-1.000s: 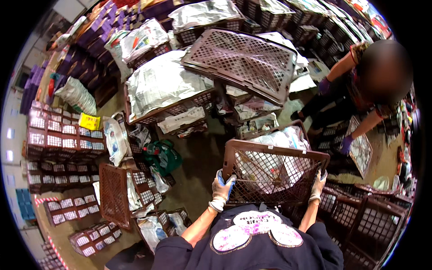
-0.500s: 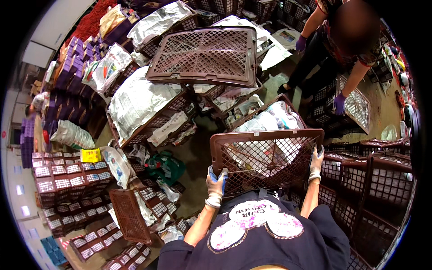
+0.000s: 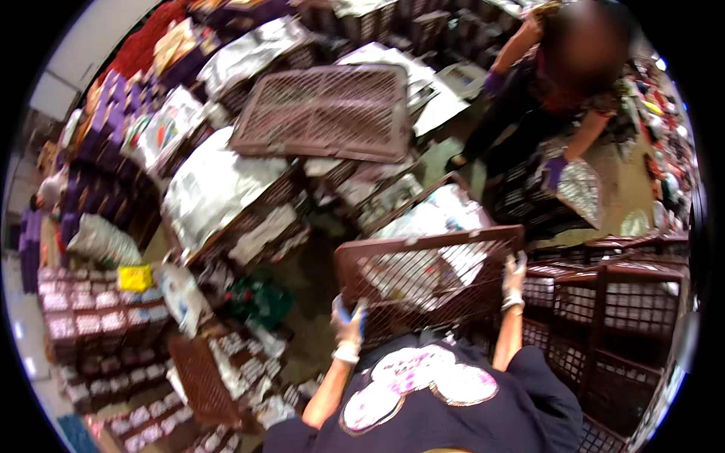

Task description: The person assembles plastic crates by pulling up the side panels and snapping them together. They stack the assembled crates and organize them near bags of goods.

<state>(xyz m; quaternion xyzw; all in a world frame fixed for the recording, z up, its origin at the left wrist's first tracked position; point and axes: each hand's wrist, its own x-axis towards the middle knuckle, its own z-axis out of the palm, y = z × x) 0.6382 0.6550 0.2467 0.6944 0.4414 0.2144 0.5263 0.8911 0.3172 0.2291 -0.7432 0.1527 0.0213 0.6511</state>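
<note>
A brown lattice crate lid [image 3: 438,241] is held tilted up in front of my dark shirt. My left hand [image 3: 349,323], in a white and blue work glove, grips its left edge. On the opposite edge, my gloved right hand [image 3: 513,281] is closed round the rim. Just beyond the lid stands a brown crate [image 3: 455,180] lined with printed paper, partly seen through the lattice. Another lattice lid [image 3: 321,109] lies across paper-covered crates farther off. Motion blur softens the fingers.
A co-worker stands at the far right, one purple-gloved hand [image 3: 556,171] at a crate. Stacked brown crates [image 3: 642,309] rise close on my right. To the left are a large paper-covered crate [image 3: 219,189], a green bag [image 3: 260,298], a yellow package [image 3: 135,278] and a leaning lid [image 3: 200,377].
The whole view has shifted, so most things sit a little left and lower in the picture. Both my hands still hold the lid in much the same pose.
</note>
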